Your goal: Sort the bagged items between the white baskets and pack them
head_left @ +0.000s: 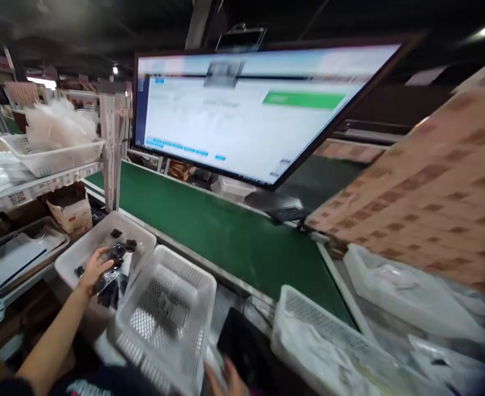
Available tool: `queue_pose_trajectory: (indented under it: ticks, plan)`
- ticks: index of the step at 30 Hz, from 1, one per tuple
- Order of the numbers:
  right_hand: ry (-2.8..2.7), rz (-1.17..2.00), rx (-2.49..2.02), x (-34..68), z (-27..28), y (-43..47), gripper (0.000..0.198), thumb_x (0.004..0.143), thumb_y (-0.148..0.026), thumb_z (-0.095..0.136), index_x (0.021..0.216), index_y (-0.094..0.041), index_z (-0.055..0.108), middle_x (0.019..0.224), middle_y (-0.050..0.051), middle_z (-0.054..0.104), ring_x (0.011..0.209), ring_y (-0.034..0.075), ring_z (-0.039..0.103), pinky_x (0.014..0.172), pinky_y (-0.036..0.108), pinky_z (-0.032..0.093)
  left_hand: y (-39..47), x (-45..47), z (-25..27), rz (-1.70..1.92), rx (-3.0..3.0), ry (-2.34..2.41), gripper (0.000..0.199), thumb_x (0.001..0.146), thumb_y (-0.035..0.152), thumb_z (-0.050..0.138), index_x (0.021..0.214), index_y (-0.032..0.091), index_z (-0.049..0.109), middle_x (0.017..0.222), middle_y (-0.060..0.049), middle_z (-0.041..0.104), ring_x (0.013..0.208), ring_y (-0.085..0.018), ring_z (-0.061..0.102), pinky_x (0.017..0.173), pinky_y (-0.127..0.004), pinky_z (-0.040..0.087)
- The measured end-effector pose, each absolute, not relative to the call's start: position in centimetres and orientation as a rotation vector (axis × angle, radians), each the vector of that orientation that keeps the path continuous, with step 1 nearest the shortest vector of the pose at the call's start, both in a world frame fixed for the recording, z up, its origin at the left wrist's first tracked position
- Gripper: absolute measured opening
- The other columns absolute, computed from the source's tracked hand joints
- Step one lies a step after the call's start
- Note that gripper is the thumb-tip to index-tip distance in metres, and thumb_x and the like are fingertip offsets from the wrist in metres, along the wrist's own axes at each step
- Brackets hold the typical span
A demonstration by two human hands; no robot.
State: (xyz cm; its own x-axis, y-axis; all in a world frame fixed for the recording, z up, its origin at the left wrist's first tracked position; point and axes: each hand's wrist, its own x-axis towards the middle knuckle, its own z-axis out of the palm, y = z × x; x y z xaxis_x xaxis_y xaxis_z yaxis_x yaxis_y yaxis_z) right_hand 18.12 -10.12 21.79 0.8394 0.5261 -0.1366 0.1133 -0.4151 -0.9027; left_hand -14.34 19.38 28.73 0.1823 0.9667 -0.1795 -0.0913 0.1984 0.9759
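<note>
My left hand [95,270] is in the white tray [143,237] on the left, its fingers bent against a clear plastic bag of black parts [113,286]. Several more small black pieces [119,250] lie around it in the tray; their exact kind is too blurred to make out. Beside that tray stands a white perforated basket [203,280] with nothing seen in it. At the bottom edge my right hand [228,379] shows only in part, blurred, its fingers apart near the basket's right side.
A green conveyor belt [226,231] runs behind the baskets, below a large monitor [226,121]. On the right are a basket of plastic bags [320,352] and a big cardboard sheet [432,187]. At left, a shelf [40,187] carries a basket [56,157] of clear bags.
</note>
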Motion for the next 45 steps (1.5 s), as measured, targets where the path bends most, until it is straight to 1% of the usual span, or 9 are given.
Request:
queue_pose_trajectory:
  ticks: [4, 8, 13, 19, 24, 34, 40, 43, 45]
  plan:
    - [-0.333, 1.066, -1.493, 11.8, 25.7, -6.7, 0.088, 0.058, -0.083, 0.089, 0.125, -0.029, 0.07, 0.139, 0.015, 0.075, 0.132, 0.043, 0.073, 0.097, 0.056, 0.069, 15.1, -10.7, 26.5, 0.611, 0.947, 0.761, 0.08, 0.06, 0.054, 0.102, 0.126, 0.021, 0.073, 0.115, -0.01, 0.082, 0.098, -0.026, 0.079, 0.091, -0.035, 0.062]
    - [-0.265, 1.251, -1.283, 8.1, 25.9, -5.5, 0.091, 0.075, -0.081, 0.085, 0.15, -0.036, 0.062, 0.133, 0.008, 0.076, 0.115, 0.031, 0.076, 0.077, 0.04, 0.069, 11.3, -9.2, 22.6, 0.347, 0.768, 0.588, 0.082, 0.061, 0.04, 0.109, 0.132, 0.019, 0.074, 0.116, -0.011, 0.083, 0.089, -0.024, 0.08, 0.085, -0.033, 0.062]
    - [-0.445, 1.128, -1.485, 6.4, 25.5, -7.7, 0.079, 0.07, -0.061, 0.096, 0.138, -0.029, 0.072, 0.126, 0.009, 0.073, 0.098, 0.025, 0.07, 0.061, 0.029, 0.06, 9.3, -9.9, 21.1, 0.232, 0.783, 0.647, 0.083, 0.065, 0.035, 0.109, 0.138, 0.021, 0.07, 0.113, -0.01, 0.084, 0.088, -0.024, 0.08, 0.085, -0.033, 0.06]
    - [-0.431, 1.068, -1.533, 6.4, 25.5, -8.9, 0.058, 0.077, -0.067, 0.085, 0.115, -0.023, 0.08, 0.093, 0.006, 0.07, 0.076, 0.022, 0.061, 0.047, 0.031, 0.058, 8.3, -10.7, 21.7, 0.252, 0.775, 0.67, 0.073, 0.077, 0.033, 0.104, 0.14, 0.022, 0.07, 0.124, -0.01, 0.083, 0.099, -0.024, 0.08, 0.097, -0.036, 0.058]
    - [-0.533, 0.994, -1.61, 6.5, 25.3, -9.5, 0.056, 0.081, -0.057, 0.083, 0.125, -0.023, 0.078, 0.088, 0.004, 0.067, 0.07, 0.02, 0.059, 0.051, 0.031, 0.057, 8.3, -10.6, 21.7, 0.31, 0.734, 0.643, 0.073, 0.072, 0.033, 0.107, 0.135, 0.023, 0.07, 0.122, -0.007, 0.083, 0.097, -0.021, 0.08, 0.095, -0.032, 0.058]
    - [-0.839, 0.939, -1.695, 6.5, 26.4, -9.1, 0.037, 0.091, -0.056, 0.07, 0.107, -0.024, 0.08, 0.101, 0.007, 0.081, 0.081, 0.024, 0.069, 0.08, 0.041, 0.06, 8.6, -10.4, 19.2, 0.4, 0.735, 0.698, 0.083, 0.065, 0.039, 0.107, 0.135, 0.023, 0.065, 0.117, -0.006, 0.08, 0.094, -0.021, 0.076, 0.093, -0.033, 0.057]
    - [-0.746, 0.81, -1.789, 7.9, 27.2, -9.4, 0.036, 0.095, -0.056, 0.063, 0.094, -0.023, 0.078, 0.085, 0.006, 0.078, 0.066, 0.022, 0.066, 0.061, 0.034, 0.052, 8.7, -10.5, 18.0, 0.406, 0.724, 0.7, 0.085, 0.066, 0.04, 0.106, 0.138, 0.023, 0.065, 0.109, -0.003, 0.08, 0.084, -0.018, 0.073, 0.087, -0.031, 0.056]
    - [-0.703, 0.515, -1.927, 10.4, 27.9, -9.3, 0.04, 0.1, -0.06, 0.06, 0.103, -0.023, 0.077, 0.102, 0.01, 0.081, 0.081, 0.026, 0.074, 0.074, 0.04, 0.062, 8.7, -10.3, 17.8, 0.407, 0.71, 0.704, 0.085, 0.063, 0.04, 0.108, 0.136, 0.023, 0.066, 0.113, -0.005, 0.081, 0.086, -0.019, 0.075, 0.086, -0.031, 0.058]
    - [-0.723, 0.381, -2.044, 11.9, 28.0, -8.7, 0.052, 0.098, -0.066, 0.062, 0.123, -0.022, 0.076, 0.136, 0.019, 0.076, 0.113, 0.036, 0.076, 0.097, 0.053, 0.064, 8.7, -10.2, 17.8, 0.41, 0.713, 0.705, 0.086, 0.062, 0.04, 0.109, 0.135, 0.023, 0.067, 0.115, -0.006, 0.081, 0.086, -0.019, 0.076, 0.084, -0.031, 0.059]
